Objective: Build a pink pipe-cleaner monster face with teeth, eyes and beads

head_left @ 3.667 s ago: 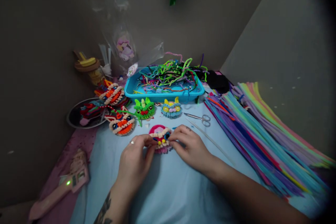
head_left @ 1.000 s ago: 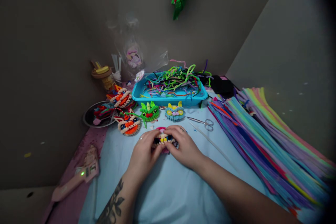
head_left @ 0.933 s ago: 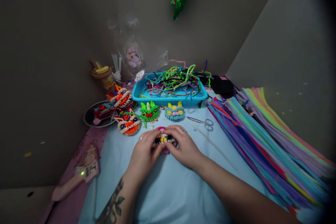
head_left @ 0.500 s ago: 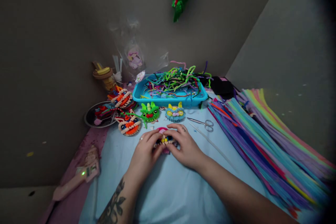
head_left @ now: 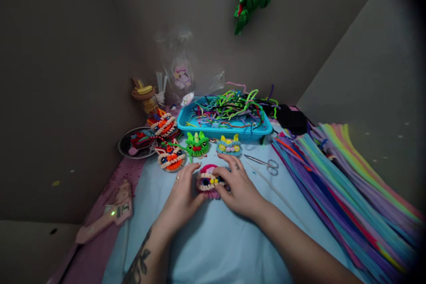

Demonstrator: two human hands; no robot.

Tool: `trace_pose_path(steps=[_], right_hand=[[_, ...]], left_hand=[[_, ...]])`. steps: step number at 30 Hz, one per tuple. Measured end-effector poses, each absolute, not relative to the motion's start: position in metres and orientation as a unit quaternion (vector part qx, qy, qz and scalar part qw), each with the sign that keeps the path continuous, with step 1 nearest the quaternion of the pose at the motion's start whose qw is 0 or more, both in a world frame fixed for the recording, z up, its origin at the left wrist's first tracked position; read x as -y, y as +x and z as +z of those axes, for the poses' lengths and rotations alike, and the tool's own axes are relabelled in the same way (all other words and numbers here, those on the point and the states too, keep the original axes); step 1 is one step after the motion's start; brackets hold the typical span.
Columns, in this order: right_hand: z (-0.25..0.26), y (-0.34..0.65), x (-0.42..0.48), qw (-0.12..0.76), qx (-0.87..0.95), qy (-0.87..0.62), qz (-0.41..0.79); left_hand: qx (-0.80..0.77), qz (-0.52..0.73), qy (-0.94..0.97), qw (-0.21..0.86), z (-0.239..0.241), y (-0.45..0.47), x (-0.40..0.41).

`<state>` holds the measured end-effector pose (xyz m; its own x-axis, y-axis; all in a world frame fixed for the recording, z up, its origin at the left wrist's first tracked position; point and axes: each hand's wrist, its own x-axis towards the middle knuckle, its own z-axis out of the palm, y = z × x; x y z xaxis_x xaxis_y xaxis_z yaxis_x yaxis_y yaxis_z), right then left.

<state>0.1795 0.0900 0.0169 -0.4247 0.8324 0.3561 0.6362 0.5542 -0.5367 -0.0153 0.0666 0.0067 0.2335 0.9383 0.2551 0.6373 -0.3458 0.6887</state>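
A pink lion-head figure of pipe cleaners (head_left: 209, 182), with cream bands, dark eyes and yellow beads, rests on the blue cloth. My right hand (head_left: 238, 188) holds it from the right, thumb low and fingers over the top and front, hiding that side. At its left, my left hand (head_left: 183, 193) is open, fingers and thumb spread, the thumb tip close by the lower edge; whether it touches I cannot tell. Just behind are a green head (head_left: 197, 144), a blue and yellow head (head_left: 229, 145) and an orange and cream head (head_left: 171, 157).
A blue tray (head_left: 226, 132) of pipe cleaner scraps stands at the back. Small scissors (head_left: 262, 163) and a clear glue stick (head_left: 276, 191) lie to the right, beside pipe cleaner bundles (head_left: 342, 195). A lit pink glue gun (head_left: 109, 217) and a round metal dish (head_left: 133, 155) are left.
My left hand has let go of the pink figure and opened, drawing slightly left. More of the figure's face shows. The whole view has shifted, so things appear farther right.
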Motion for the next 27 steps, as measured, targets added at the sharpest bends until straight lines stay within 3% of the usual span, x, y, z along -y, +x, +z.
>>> trace_pose_path(steps=[15,27], right_hand=[[0.016,0.177,-0.093,0.301,0.824,-0.444,0.182],[0.013,0.181,-0.090,0.306,0.812,-0.450,0.212]], left_hand=[[-0.562,0.316,0.745,0.172,0.013,-0.010,-0.066],[-0.540,0.327,0.749,0.202,0.011,-0.011,-0.067]])
